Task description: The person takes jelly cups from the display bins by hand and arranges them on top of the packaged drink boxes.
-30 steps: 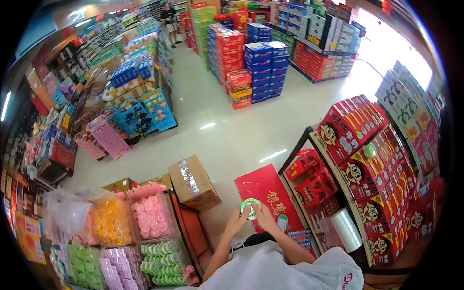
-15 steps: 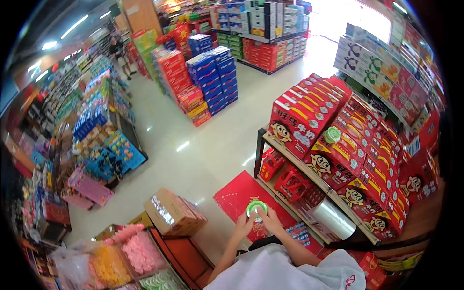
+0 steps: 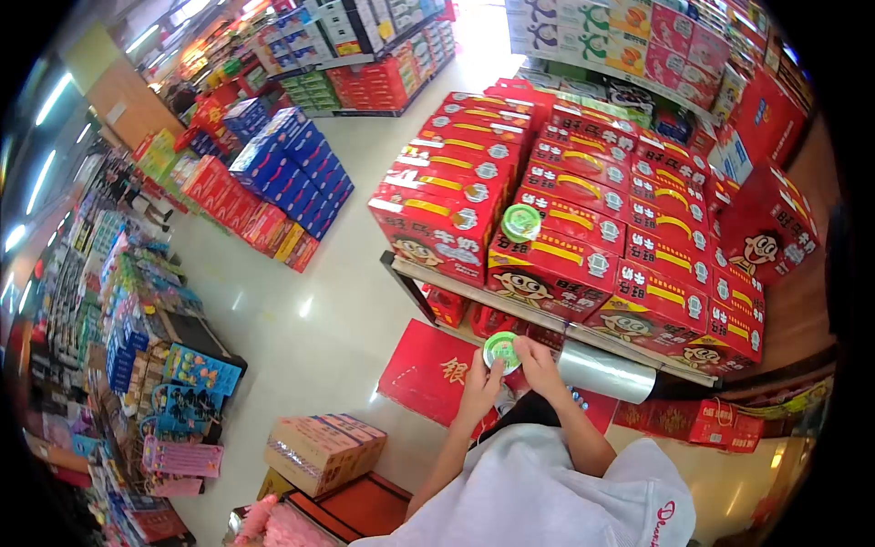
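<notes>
Both my hands hold a small round tub (image 3: 501, 350) with a green and white top in front of my body. My left hand (image 3: 481, 383) is closed around its lower left side, the thumb lying on the top. On the other side, my right hand (image 3: 538, 363) grips the edge with bent fingers. What exactly the tub contains cannot be made out. A similar round green-topped tub (image 3: 521, 222) rests on the red milk cartons (image 3: 556, 258) stacked ahead of my hands.
The cartons stand on a shelf rack (image 3: 474, 294). A roll of clear film (image 3: 606, 369) lies on its lower right side. A red mat (image 3: 415, 374) covers the floor, and a cardboard box (image 3: 319, 451) stands lower left. Blue boxes (image 3: 296, 173) are stacked farther away.
My view has turned right and nearer the milk cartons. The tub, still in both hands, has tilted, and its green top shows more plainly; my right fingers have shifted to its edge.
</notes>
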A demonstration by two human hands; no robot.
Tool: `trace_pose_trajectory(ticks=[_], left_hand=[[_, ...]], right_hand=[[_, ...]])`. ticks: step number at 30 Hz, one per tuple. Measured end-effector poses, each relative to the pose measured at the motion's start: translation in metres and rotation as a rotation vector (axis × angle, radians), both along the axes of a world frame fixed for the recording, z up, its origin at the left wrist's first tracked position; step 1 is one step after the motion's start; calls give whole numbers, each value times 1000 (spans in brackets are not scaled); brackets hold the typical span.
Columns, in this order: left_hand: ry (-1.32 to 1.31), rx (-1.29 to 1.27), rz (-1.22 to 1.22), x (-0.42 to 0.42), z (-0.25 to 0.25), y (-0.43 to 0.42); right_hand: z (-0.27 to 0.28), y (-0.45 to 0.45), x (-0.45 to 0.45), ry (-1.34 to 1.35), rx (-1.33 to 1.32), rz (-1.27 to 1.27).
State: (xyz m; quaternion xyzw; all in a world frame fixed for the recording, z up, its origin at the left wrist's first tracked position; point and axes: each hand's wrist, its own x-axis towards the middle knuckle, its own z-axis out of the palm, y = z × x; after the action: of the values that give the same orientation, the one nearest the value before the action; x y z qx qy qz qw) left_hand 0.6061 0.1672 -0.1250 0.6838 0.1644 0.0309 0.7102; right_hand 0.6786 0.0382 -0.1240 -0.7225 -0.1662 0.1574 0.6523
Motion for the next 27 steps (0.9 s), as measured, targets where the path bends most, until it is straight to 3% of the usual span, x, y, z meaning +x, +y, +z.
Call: trace_pose_trajectory(ticks=[4, 8, 10, 11, 12, 15, 18, 27], left_hand=[[-140, 196, -67, 52, 5, -24], [-195, 116, -138, 108, 21, -43], [-212, 47, -159, 134, 16, -52], [-270, 115, -153, 149, 11, -57], [-331, 184, -146, 162, 9, -60], [-174, 205, -203, 190, 33, -62], [-184, 218, -183, 215, 30, -66], [-12, 594, -50, 222, 34, -76]], right_hand=[[11, -26, 37, 117, -90, -83], [33, -39, 79, -46, 43, -210], [47, -51, 102, -30, -46, -208], [38, -56, 117, -165, -64, -193], [40, -60, 128, -133, -72, -186], [53, -63, 153, -25, 2, -190], [51, -62, 175, -256, -112, -297], [25, -55, 194, -274, -221, -402]])
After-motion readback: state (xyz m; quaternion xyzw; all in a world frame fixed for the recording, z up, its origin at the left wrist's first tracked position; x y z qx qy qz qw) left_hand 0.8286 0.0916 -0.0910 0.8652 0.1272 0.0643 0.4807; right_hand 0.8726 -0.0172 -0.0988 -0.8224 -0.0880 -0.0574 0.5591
